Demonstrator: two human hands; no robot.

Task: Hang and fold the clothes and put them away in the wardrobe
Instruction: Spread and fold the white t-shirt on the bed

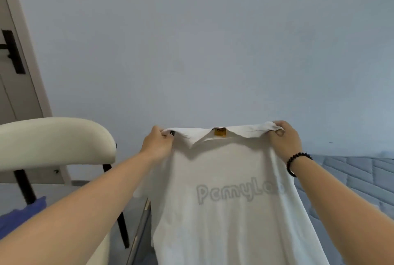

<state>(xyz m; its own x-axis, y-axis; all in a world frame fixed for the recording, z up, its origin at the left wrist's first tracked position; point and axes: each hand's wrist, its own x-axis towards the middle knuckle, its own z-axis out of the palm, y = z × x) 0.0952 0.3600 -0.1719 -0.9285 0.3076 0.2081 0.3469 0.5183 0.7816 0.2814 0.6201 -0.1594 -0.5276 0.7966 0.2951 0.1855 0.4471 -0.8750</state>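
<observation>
Right of the cream chair (53,141), white t-shirt (223,200) hangs held up by its shoulders; left hand (158,144) and right hand (284,140) fingers pinching it; looks like pre-fold straightening; next probably laying it flat on the bed (351,179).

A bedroom in a home

A grey-blue quilted mattress (351,181) lies by a plain pale wall (191,51) — a cream padded chair (53,143) and a black-handled door (12,51) stand near.

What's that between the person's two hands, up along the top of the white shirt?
In the head view, the white shirt has its collar edge stretched between the left hand and right hand, with a small yellow neck label at the middle.
</observation>
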